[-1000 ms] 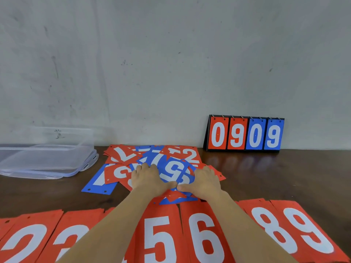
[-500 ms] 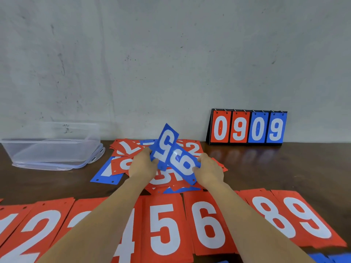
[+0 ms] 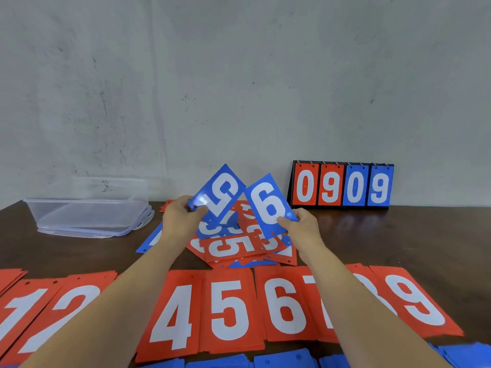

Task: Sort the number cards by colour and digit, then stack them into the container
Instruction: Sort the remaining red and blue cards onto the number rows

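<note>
Partly done: red row (image 3: 228,309) laid, pile (image 3: 239,248) unsorted, container (image 3: 87,193) empty; left hand (image 3: 180,221) pinches blue 5 (image 3: 221,191), right hand (image 3: 303,229) pinches blue 6 (image 3: 268,205).

The left forearm (image 3: 127,301) covers the near row between the red 2 card (image 3: 77,296) and the red 4 card (image 3: 172,317); what lies there cannot be told. At four o'clock the right forearm (image 3: 353,301) crosses the red 7 card (image 3: 316,293) and the red 8 card (image 3: 370,286). The blue cards (image 3: 281,361) at six o'clock are cut by the bottom edge. The pile (image 3: 239,247) shows only fragments of digits. The left hand (image 3: 180,221) and right hand (image 3: 303,229) hide their fingertips behind the blue 5 card (image 3: 220,192) and blue 6 card (image 3: 268,205). The mark (image 3: 106,185) on the container (image 3: 87,208) is too small to read.
</note>
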A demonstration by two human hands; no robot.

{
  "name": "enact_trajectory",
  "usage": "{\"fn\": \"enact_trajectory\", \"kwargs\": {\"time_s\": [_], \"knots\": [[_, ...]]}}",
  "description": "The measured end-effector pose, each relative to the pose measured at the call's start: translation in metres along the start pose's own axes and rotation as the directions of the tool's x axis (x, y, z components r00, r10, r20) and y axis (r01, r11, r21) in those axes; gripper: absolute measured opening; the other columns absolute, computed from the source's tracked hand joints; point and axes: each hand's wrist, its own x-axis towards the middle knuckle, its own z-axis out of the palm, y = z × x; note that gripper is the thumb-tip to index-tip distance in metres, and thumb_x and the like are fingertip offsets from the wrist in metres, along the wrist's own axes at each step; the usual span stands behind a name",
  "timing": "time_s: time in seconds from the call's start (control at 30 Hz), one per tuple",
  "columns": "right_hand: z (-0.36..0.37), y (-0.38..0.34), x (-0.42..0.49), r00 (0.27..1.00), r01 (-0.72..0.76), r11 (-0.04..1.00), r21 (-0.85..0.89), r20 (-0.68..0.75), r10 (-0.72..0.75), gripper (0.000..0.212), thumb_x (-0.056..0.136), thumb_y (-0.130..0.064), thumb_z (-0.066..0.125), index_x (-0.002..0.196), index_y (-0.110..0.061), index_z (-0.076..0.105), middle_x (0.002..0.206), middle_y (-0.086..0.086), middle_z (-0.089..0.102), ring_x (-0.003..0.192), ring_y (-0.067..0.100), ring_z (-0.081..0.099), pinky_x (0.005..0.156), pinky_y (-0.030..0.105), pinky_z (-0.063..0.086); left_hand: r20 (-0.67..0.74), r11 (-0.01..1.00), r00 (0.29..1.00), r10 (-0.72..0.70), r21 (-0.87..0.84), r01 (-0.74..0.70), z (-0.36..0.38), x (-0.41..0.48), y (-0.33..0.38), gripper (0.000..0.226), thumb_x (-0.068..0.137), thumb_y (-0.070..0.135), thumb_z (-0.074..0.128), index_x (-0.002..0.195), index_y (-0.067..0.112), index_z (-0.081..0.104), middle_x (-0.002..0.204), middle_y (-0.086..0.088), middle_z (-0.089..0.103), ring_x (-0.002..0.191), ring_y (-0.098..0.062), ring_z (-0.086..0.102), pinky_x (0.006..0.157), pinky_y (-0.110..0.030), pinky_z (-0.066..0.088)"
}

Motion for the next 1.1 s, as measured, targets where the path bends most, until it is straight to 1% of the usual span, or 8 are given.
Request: {"fn": "enact_trajectory", "kwargs": {"time_s": [0.1, 0.2, 0.33, 0.5, 0.67, 0.77, 0.87, 1.1], "knots": [[-0.006, -0.008, -0.005, 1.0, -0.012, 0.999, 0.05, -0.006, 0.012, 0.022, 0.089, -0.013, 0.068, 0.105, -0.012, 0.054, 0.103, 0.003, 0.062, 0.089, 0.014, 0.063, 0.059, 0.022, 0.05, -0.037, 0.996, 0.999, -0.019, -0.088, 0.016, -0.008, -0.002, 0.013, 0.003, 0.09, 0.009, 0.063, 0.089, 0.01, 0.065, 0.088, -0.011, 0.072, 0.076, -0.025, 0.07, 0.072, -0.042, 0.059], [-0.01, -0.013, -0.011, 0.999, -0.039, 0.995, 0.088, 0.017, 0.038, 0.02, 0.088, -0.013, 0.068, 0.104, -0.014, 0.055, 0.1, 0.002, 0.063, 0.084, 0.013, 0.063, 0.057, 0.023, 0.05, -0.068, 0.996, 0.997, 0.02, -0.086, -0.026, -0.015, -0.004, 0.023, 0.01, 0.089, 0.009, 0.062, 0.084, 0.001, 0.063, 0.066, -0.001, 0.063, 0.053, -0.003, 0.059, 0.05, -0.02, 0.048], [-0.014, -0.018, -0.017, 0.999, -0.043, 0.992, 0.119, 0.034, 0.039, 0.017, 0.09, -0.012, 0.066, 0.105, -0.013, 0.057, 0.107, 0.006, 0.065, 0.092, 0.02, 0.063, 0.06, 0.026, 0.051, -0.093, 0.998, 0.994, 0.056, -0.006, -0.057, -0.027, -0.006, 0.028, 0.025, 0.094, 0.02, 0.059, 0.09, -0.005, 0.059, 0.079, -0.02, 0.064, 0.062, -0.021, 0.056, 0.059, -0.036, 0.048], [-0.017, -0.021, -0.025, 0.999, 0.0, 0.994, 0.11, 0.041, -0.004, 0.018, 0.09, -0.016, 0.067, 0.105, -0.013, 0.057, 0.109, 0.005, 0.065, 0.094, 0.019, 0.065, 0.059, 0.025, 0.052, -0.078, 0.991, 0.992, 0.095, 0.098, -0.087, -0.036, -0.016, 0.034, 0.021, 0.097, 0.026, 0.055, 0.103, 0.006, 0.057, 0.09, -0.013, 0.068, 0.049, -0.016, 0.062, 0.051, -0.028, 0.052], [-0.021, -0.028, -0.03, 0.994, 0.113, 0.991, 0.077, 0.003, -0.113, 0.019, 0.09, -0.017, 0.067, 0.104, -0.011, 0.057, 0.103, 0.002, 0.064, 0.057, 0.012, 0.068, 0.045, 0.016, 0.048, -0.086, 0.987, 0.993, 0.081, 0.144, -0.068, -0.04, -0.024, 0.037, 0.023, 0.091, 0.02, 0.065, 0.109, 0.009, 0.057, 0.093, -0.007, 0.069, 0.064, -0.012, 0.066, 0.054, -0.023, 0.048], [-0.024, -0.031, -0.031, 0.992, 0.126, 0.991, 0.047, 0.002, -0.126, 0.018, 0.087, -0.011, 0.07, 0.1, -0.012, 0.057, 0.1, 0.005, 0.066, 0.062, 0.015, 0.069, 0.049, 0.021, 0.049, -0.083, 0.99, 0.994, 0.072, 0.128, -0.061, -0.04, -0.028, 0.042, 0.021, 0.087, 0.014, 0.068, 0.105, 0.008, 0.059, 0.085, -0.009, 0.071, 0.067, -0.013, 0.065, 0.057, -0.027, 0.05], [-0.027, -0.032, -0.032, 0.992, 0.124, 0.992, 0.017, 0.016, -0.124, 0.019, 0.085, -0.006, 0.071, 0.092, -0.015, 0.056, 0.091, 0.002, 0.066, 0.07, 0.012, 0.065, 0.05, 0.02, 0.047, -0.093, 0.998, 0.995, 0.046, 0.056, -0.041, -0.039, -0.03, 0.047, 0.022, 0.085, 0.014, 0.071, 0.103, 0.008, 0.061, 0.089, -0.009, 0.072, 0.077, -0.02, 0.069, 0.072, -0.038, 0.059], [-0.034, -0.035, -0.035, 0.989, 0.148, 0.986, 0.074, -0.032, -0.146, 0.01, 0.089, -0.009, 0.066, 0.092, 0.001, 0.063, 0.079, 0.0, 0.066, 0.067, 0.006, 0.064, 0.048, 0.015, 0.046, -0.103, 0.999, 0.994, 0.029, -0.021, -0.032, -0.033, -0.03, 0.054, 0.018, 0.09, 0.023, 0.068, 0.095, 0.008, 0.06, 0.096, -0.006, 0.072, 0.089, -0.021, 0.07, 0.073, -0.035, 0.059]]}}
